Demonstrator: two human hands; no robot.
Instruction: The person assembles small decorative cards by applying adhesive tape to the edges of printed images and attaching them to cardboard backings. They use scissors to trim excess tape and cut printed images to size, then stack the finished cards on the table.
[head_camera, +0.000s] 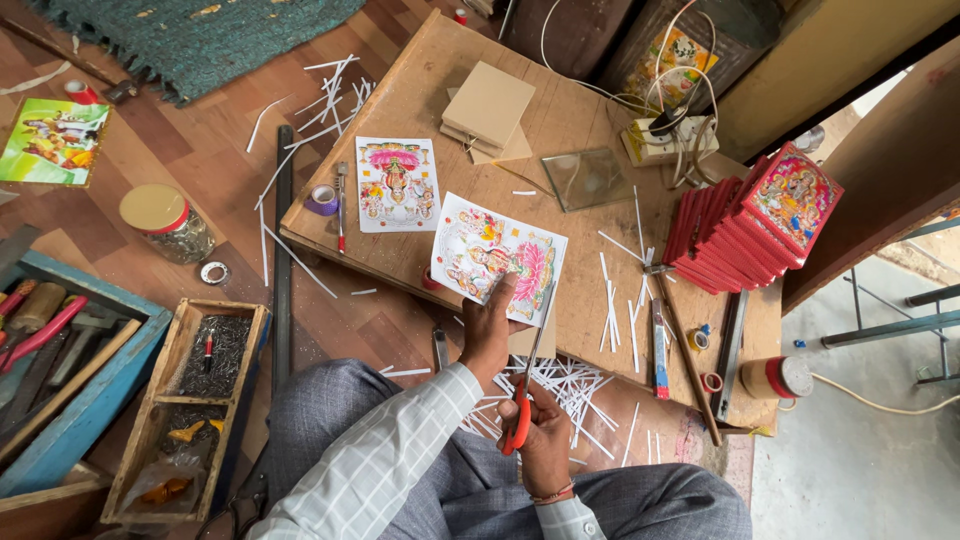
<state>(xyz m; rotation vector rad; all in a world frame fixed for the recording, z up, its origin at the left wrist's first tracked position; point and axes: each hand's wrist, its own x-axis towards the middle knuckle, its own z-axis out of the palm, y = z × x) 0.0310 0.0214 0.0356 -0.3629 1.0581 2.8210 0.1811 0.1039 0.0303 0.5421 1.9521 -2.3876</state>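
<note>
Left hand: my left hand, near the middle of the frame, was closed on the lower edge of the colourful print, thumb on top, so the sheet stood out flat over the bench edge and its right side was free for the blades.

Right hand: my right hand, lower centre, was gripping the orange-handled scissors, fingers through the loops, blades pointing up the frame along the print's right edge (I judge that was the margin being trimmed).

Print: held just above the near edge of the wooden workbench, tilted a little, picture side up.

Arm pose: left forearm in a checked sleeve rose from lower left, wrist straight; the right wrist was bent inward, close to my knee, with a bangle at the cuff.

Offcuts: white paper strips lay scattered under the hands and across the bench, seemingly where they dropped.

Second print: another religious picture lay flat at centre left of the bench, beside a purple tape roll.

Right side: a stack of red framed pictures leaned at the upper right, out of the cutting path.

Floor: a wooden tray of nails sat lower left within reach, and a lidded jar above it.
</note>
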